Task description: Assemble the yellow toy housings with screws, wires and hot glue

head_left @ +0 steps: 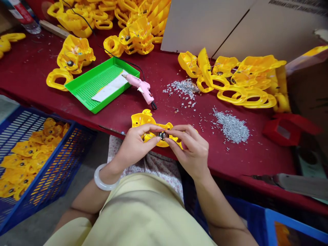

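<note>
My left hand [133, 147] and right hand [191, 150] were both curled inward, their fingertips [158, 138] pinching a small dark round part [163, 135] from either side. It sat at the middle of a bright yellow moulded plastic piece [145, 120], which I held over the edge of the dark red tabletop [164, 82]. A part this small called for steady fingertips and an even pinch from both sides, I judged, to keep it centred. Ahead of me, a shallow green perforated plastic tray [116, 93] held a white strip [110, 88]. To my left, a blue slatted plastic crate [61, 171] was heaped with yellow pieces [30, 160], many showing dark round centres.
</note>
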Available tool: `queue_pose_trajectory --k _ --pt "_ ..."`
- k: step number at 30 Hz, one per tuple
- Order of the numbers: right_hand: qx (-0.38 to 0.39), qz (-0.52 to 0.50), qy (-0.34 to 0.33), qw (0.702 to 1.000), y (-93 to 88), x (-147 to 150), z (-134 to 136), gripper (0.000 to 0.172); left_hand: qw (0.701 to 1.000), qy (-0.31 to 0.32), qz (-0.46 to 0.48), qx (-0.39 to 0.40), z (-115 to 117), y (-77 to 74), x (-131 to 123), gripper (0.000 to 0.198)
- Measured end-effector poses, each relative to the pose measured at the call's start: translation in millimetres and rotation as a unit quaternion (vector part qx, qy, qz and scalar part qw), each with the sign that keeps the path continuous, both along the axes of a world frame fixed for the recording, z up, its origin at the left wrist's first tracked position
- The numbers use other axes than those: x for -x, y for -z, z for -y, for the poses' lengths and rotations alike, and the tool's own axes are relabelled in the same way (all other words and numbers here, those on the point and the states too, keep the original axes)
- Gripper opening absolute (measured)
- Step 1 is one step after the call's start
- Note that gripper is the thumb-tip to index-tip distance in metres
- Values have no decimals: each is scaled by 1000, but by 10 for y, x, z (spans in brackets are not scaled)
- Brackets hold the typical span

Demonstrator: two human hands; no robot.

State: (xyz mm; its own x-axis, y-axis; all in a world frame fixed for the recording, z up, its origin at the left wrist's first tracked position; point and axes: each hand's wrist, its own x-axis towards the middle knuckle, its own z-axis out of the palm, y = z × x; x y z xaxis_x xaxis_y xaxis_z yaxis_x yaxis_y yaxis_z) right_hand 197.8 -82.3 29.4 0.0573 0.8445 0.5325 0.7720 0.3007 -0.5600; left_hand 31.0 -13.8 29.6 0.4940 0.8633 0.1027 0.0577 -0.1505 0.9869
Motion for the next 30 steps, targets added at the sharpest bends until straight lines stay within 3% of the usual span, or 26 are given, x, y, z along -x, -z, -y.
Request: queue_pose_trajectory --k 4,9,11,15,21,25,30 --pt "-1 -12 -10 1000 -2 -19 -15 14 999 -18 -8 -37 10 -14 -8 10" --pt "28 29 10 999 44 -76 -21 10 983 -133 -3 -126 59 -14 14 19" --pt "44 55 16 997 77 -107 -37 10 975 -153 25 -162 75 18 44 19" --pt "67 112 20 991 140 -136 -96 11 955 -111 28 -274 87 95 103 13" --pt "72 116 14 991 184 -110 -155 12 884 -96 -159 -428 63 156 123 21" --pt "70 125 19 990 210 -94 -163 13 838 -49 -274 -468 32 171 123 14" --pt "73 119 22 990 232 -85 -163 12 825 -30 -296 -479 3 149 136 15"
